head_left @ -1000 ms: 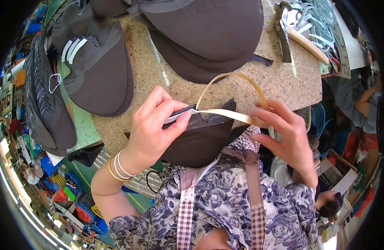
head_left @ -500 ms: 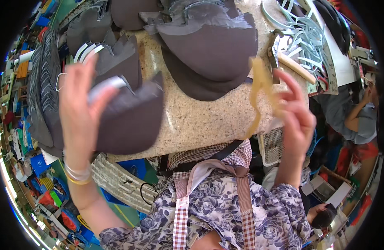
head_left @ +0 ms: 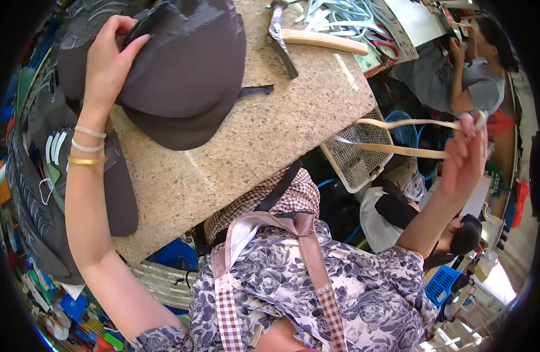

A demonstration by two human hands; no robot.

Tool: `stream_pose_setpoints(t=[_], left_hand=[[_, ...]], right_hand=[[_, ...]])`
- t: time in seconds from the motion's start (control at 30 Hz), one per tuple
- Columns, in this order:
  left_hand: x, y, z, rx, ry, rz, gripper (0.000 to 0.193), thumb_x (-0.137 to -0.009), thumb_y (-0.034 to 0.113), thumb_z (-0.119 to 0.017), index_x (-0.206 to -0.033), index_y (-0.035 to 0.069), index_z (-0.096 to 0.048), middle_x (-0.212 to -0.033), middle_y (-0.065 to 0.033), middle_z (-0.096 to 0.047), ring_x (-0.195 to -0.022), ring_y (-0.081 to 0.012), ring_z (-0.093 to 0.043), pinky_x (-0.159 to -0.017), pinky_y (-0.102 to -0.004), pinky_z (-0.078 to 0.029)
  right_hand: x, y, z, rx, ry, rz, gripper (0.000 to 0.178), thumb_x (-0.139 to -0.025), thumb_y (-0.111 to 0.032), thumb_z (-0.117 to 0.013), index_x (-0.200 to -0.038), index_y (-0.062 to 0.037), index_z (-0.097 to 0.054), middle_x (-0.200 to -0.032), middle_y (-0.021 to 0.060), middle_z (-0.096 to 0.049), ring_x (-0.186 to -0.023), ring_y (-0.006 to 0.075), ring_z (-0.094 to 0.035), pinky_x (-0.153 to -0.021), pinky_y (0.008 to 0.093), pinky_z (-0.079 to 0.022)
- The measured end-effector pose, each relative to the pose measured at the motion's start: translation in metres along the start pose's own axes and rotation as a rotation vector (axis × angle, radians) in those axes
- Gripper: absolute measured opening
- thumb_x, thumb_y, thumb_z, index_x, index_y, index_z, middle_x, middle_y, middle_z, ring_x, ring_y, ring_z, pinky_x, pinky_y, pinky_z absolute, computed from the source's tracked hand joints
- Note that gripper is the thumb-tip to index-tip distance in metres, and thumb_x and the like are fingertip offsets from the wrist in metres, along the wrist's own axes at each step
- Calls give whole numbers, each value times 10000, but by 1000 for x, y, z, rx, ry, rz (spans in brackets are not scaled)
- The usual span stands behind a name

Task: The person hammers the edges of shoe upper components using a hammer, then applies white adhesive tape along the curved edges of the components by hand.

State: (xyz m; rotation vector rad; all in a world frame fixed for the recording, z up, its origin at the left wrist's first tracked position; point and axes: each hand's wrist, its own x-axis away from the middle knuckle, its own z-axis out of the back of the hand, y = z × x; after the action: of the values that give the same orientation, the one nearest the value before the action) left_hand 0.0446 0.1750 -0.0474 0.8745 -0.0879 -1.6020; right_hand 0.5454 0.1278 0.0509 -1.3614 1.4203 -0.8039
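My left hand (head_left: 109, 64) is at the raised edge of the top dark brown curved panel (head_left: 182, 64) in a stack. Its thumb lies against the panel and its fingers curl at the edge, closed on it. My right hand (head_left: 466, 152) is out to the right, past the table's edge, pinching a thin tan strip (head_left: 413, 151). That strip trails leftward in two lengths above a white mesh basket (head_left: 355, 161). More dark brown panels (head_left: 120, 188) lie near my left forearm, with white curved strips (head_left: 56, 146) close by.
On the speckled table (head_left: 270, 123) lie a hammer (head_left: 280, 38) with a wooden handle, a short black strip (head_left: 256, 91), red-handled scissors (head_left: 387, 50) and a heap of pale blue strips (head_left: 340, 14). One person (head_left: 463, 70) sits at the far right, another (head_left: 393, 214) nearer.
My view has shifted right. My left hand has gone from the near panels to the stack's edge. My right hand has carried the tan strip right, off the table and over the basket.
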Motion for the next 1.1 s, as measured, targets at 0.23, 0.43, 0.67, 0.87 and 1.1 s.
stream_pose_setpoints(t=[0.23,0.43,0.67,0.87,1.1], left_hand=[[45,142,70,680,-215,393,484,-851,-44,-590,-1308,19,-443,-1056,-64,-601,-1025,-138,-582,-945,-242,-423],[150,126,29,623,-472,644,535,-820,-66,-643,-1300,40,-433,-946,-41,-663,-827,-53,-592,-683,-206,-480],[170,129,30,563,-359,572,572,-820,-25,-665,-1325,74,-415,-939,-93,-708,-798,-108,-653,-694,-267,-535],[163,127,40,543,-413,477,597,-859,-29,-590,-1402,78,-366,-841,-132,-677,-616,-163,-561,-625,-263,-461],[162,119,39,563,-467,556,521,-867,-29,-556,-1366,57,-434,-827,-150,-658,-622,-229,-542,-656,-283,-445]], right_hand=[[-11,49,-57,507,-71,-40,153,-897,-32,-594,-1021,19,-667,-594,4,-561,-408,-3,-398,-375,146,-237],[-3,130,-171,598,-940,-102,74,-816,-38,-681,-873,8,-693,-655,66,-648,-540,109,-606,-486,246,-456],[12,165,-210,625,-1121,73,81,-793,-79,-680,-834,-10,-683,-722,127,-665,-627,257,-650,-555,343,-500],[13,162,-213,683,-1088,83,82,-792,-102,-662,-777,-22,-662,-711,144,-648,-646,329,-637,-563,405,-503],[5,144,-182,692,-1042,-38,106,-831,-18,-646,-923,29,-669,-750,121,-639,-579,193,-623,-531,291,-480]])
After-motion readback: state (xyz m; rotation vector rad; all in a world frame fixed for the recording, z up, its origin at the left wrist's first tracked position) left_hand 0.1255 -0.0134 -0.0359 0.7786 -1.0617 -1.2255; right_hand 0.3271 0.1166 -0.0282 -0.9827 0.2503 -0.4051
